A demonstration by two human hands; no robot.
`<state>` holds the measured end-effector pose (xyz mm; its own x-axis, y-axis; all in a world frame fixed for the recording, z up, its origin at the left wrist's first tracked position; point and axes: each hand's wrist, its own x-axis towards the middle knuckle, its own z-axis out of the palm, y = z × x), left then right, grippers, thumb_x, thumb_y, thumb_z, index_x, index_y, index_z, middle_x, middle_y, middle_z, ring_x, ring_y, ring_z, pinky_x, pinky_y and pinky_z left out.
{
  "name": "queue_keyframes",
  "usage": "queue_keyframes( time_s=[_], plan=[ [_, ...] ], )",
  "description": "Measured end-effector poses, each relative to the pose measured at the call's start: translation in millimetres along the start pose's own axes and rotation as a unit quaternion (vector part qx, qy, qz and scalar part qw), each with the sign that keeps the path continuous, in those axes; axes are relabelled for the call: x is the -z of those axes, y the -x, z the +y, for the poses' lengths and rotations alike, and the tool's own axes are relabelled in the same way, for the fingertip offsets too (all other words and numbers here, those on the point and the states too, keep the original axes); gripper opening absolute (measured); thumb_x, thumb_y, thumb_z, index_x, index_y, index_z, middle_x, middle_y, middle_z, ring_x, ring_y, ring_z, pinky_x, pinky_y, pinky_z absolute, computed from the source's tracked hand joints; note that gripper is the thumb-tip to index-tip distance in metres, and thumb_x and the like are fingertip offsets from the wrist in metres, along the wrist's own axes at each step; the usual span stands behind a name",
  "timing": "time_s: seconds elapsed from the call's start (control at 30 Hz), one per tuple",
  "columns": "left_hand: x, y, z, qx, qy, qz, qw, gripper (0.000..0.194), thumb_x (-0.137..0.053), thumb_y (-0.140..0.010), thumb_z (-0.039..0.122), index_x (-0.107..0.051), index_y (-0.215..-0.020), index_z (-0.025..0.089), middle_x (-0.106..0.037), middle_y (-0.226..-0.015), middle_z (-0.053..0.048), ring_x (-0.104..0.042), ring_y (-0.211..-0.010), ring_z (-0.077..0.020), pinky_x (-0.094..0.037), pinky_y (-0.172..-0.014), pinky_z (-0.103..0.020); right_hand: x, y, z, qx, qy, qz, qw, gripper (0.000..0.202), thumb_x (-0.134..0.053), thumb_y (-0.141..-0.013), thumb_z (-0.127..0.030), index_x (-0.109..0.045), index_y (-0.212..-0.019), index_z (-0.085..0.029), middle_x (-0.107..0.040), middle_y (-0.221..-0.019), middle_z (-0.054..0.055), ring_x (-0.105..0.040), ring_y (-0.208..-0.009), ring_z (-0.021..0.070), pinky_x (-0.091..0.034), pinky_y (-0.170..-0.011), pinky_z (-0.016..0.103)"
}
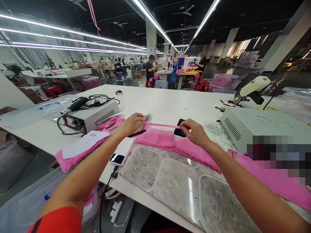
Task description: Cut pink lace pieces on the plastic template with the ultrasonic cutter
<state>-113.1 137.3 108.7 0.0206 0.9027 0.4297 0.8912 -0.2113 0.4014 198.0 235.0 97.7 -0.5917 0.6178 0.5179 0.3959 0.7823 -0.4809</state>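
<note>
A narrow pink fabric strip (pixel 161 125) is stretched level between my two hands. My left hand (pixel 134 123) pinches one end of it, above a black pen (pixel 137 133). The other end is in the closed fingers of my right hand (pixel 194 131), beside a black phone (pixel 180 128) that this hand partly covers. Just below the strip, stacked pink fabric pieces (pixel 155 139) lie along the back edge of a stone-patterned board (pixel 176 184). My fingertips hide the very ends of the strip.
A grey control box (pixel 102 115) with a black handpiece stands at the left. At the right are a second box (pixel 267 126), tangled pale cord (pixel 217 132) and a cutter (pixel 252 89). A pink bundle with a paper label (pixel 85 144) and a white power bank (pixel 122 152) lie near my left arm.
</note>
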Motion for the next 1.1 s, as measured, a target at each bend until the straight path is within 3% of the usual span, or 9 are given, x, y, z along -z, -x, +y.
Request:
queue_keyframes(
  time_s=[0.1, 0.2, 0.33, 0.43, 0.5, 0.67, 0.77, 0.93, 1.1],
  plan=[
    [-11.9, 28, -15, -0.012, -0.020, -0.042, 0.999, 0.022, -0.059, -0.089, 0.034, -0.069, -0.082, 0.016, -0.066, -0.112, -0.008, -0.062, -0.104, -0.0206, -0.049, -0.095, -0.041, -36, 7, 6, 0.035, -0.008, -0.063, 0.997, 0.012, -0.055, -0.081, -0.016, -0.064, -0.073, -0.019, -0.065, -0.080, 0.006, -0.059, -0.077, 0.0180, -0.047, -0.073, 0.032],
    [-22.0, 47, -22, -0.032, -0.034, -0.063, 0.997, 0.028, -0.055, -0.090, 0.039, -0.070, -0.080, 0.017, -0.067, -0.109, -0.010, -0.064, -0.099, -0.0223, -0.052, -0.089, -0.041, -50, 26, 13, 0.034, -0.012, -0.089, 0.995, 0.009, -0.058, -0.081, -0.016, -0.067, -0.080, -0.020, -0.068, -0.085, 0.006, -0.062, -0.084, 0.0185, -0.050, -0.079, 0.033],
    [-34.7, 42, -2, -0.075, -0.035, -0.056, 0.995, 0.031, -0.045, -0.094, 0.038, -0.070, -0.093, 0.020, -0.064, -0.117, -0.010, -0.060, -0.109, -0.0240, -0.047, -0.099, -0.043, -19, 63, 33, -0.035, -0.001, -0.063, 0.997, 0.019, -0.050, -0.087, -0.020, -0.068, -0.094, -0.019, -0.069, -0.095, 0.008, -0.063, -0.090, 0.0180, -0.052, -0.082, 0.033],
    [-59.7, 26, 37, -0.136, -0.016, -0.096, 0.986, 0.021, -0.051, -0.093, 0.032, -0.070, -0.097, 0.022, -0.064, -0.116, -0.008, -0.059, -0.109, -0.0216, -0.045, -0.100, -0.039, 18, 95, 45, -0.089, 0.014, -0.060, 0.994, 0.019, -0.051, -0.086, -0.022, -0.069, -0.091, -0.019, -0.070, -0.089, 0.007, -0.065, -0.078, 0.0166, -0.054, -0.072, 0.032],
    [-83.1, 14, 65, -0.173, -0.009, -0.130, 0.976, 0.015, -0.059, -0.090, 0.028, -0.070, -0.099, 0.023, -0.064, -0.115, -0.007, -0.059, -0.110, -0.0215, -0.045, -0.100, -0.038, 34, 113, 48, -0.109, 0.028, -0.063, 0.992, 0.018, -0.055, -0.084, -0.024, -0.069, -0.094, -0.019, -0.071, -0.093, 0.008, -0.066, -0.084, 0.0191, -0.055, -0.077, 0.035],
    [-128.6, -14, 103, -0.201, -0.028, -0.188, 0.961, 0.014, -0.065, -0.086, 0.024, -0.069, -0.098, 0.018, -0.066, -0.108, -0.009, -0.062, -0.103, -0.0248, -0.048, -0.093, -0.043, 38, 132, 48, -0.115, 0.046, -0.074, 0.990, 0.028, -0.065, -0.079, -0.027, -0.068, -0.106, -0.021, -0.069, -0.113, 0.010, -0.062, -0.109, 0.0258, -0.050, -0.095, 0.045],
    [-133.3, -25, 105, -0.201, -0.032, -0.213, 0.956, 0.015, -0.060, -0.092, 0.026, -0.066, -0.100, 0.015, -0.067, -0.101, -0.006, -0.064, -0.093, -0.0196, -0.052, -0.086, -0.040, 35, 135, 51, -0.114, 0.043, -0.077, 0.990, 0.027, -0.064, -0.080, -0.026, -0.068, -0.106, -0.020, -0.069, -0.114, 0.011, -0.062, -0.111, 0.0258, -0.049, -0.098, 0.046],
    [-125.9, -32, 106, -0.194, -0.029, -0.216, 0.956, 0.027, -0.057, -0.095, 0.035, -0.060, -0.114, 0.015, -0.063, -0.110, -0.007, -0.064, -0.092, -0.0175, -0.055, -0.080, -0.037, 41, 136, 53, -0.122, 0.044, -0.082, 0.988, 0.023, -0.059, -0.086, -0.030, -0.070, -0.104, -0.020, -0.071, -0.113, 0.010, -0.063, -0.110, 0.0234, -0.051, -0.095, 0.041],
    [-122.3, -37, 116, -0.197, -0.026, -0.174, 0.965, 0.017, -0.053, -0.097, 0.027, -0.065, -0.097, 0.015, -0.065, -0.097, -0.005, -0.063, -0.086, -0.0157, -0.053, -0.079, -0.033, 34, 124, 36, -0.149, 0.092, -0.054, 0.983, 0.034, -0.060, -0.085, -0.046, -0.069, -0.100, -0.016, -0.072, -0.103, 0.012, -0.064, -0.101, 0.0266, -0.052, -0.085, 0.041]
  ],
)
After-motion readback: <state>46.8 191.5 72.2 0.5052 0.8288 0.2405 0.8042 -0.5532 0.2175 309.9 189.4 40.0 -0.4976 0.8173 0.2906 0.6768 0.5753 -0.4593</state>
